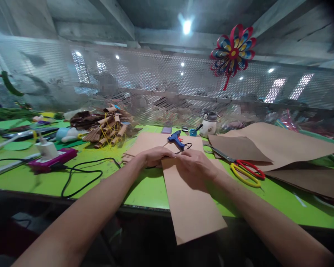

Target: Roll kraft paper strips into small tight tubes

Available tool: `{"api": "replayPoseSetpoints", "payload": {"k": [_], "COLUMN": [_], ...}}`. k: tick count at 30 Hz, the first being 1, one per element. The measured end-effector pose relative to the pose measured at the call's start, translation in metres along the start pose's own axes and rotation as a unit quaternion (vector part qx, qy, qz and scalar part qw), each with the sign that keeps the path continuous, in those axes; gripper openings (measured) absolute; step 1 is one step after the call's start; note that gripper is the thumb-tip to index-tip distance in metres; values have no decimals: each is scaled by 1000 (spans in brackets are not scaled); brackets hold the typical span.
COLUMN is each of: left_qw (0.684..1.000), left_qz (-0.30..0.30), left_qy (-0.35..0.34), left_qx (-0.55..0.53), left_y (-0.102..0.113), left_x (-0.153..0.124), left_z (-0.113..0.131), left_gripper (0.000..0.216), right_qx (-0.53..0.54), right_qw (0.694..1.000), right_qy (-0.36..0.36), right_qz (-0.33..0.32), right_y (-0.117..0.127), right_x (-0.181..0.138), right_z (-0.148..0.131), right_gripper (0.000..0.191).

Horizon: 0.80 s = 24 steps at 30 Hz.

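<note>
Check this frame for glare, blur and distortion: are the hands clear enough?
Head view: the ceiling lamp flares, yet the table is evenly lit; the wide lens bows the table edge and darkens the top right corner; the charger at left is smeared, and all behind the mesh is blurred; the left hand and right hand on the brown strip are fairly sharp.

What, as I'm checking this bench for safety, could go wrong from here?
The brown paper strip overhangs the green table's front edge; the left hand and right hand rest only at its far end, so it might slip.
The blue glue gun lies beyond them; if hot, it could burn.
The red and yellow scissors beside the right forearm might get knocked.
</note>
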State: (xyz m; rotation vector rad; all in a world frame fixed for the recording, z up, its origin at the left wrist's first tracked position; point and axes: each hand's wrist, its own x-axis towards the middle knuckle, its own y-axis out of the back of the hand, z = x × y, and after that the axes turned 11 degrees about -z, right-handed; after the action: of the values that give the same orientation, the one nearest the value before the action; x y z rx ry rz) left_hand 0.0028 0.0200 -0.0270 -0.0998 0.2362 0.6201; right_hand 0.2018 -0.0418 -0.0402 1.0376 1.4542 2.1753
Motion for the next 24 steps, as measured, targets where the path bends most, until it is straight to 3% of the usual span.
{"api": "replayPoseSetpoints", "payload": {"k": [4,14,24], "left_qw": [999,986,989], "left_qz": [11,-111,-99], "left_qy": [-11,-65,-60], "left_qx": [31,102,96], "left_y": [-1,-2,3], "left_x": [-1,-3,1], "left_z": [2,2,-1], "left_gripper": [23,32,30], "right_qx": [33,80,193], "right_qw": [999,997,980], "right_qy": [7,0,17], "right_qz": [-3,-18,-50], "right_y": [-4,-4,1], "right_x": [0,1,3], "right_z": [4,0,11], "right_gripper": [35,25,30]}}
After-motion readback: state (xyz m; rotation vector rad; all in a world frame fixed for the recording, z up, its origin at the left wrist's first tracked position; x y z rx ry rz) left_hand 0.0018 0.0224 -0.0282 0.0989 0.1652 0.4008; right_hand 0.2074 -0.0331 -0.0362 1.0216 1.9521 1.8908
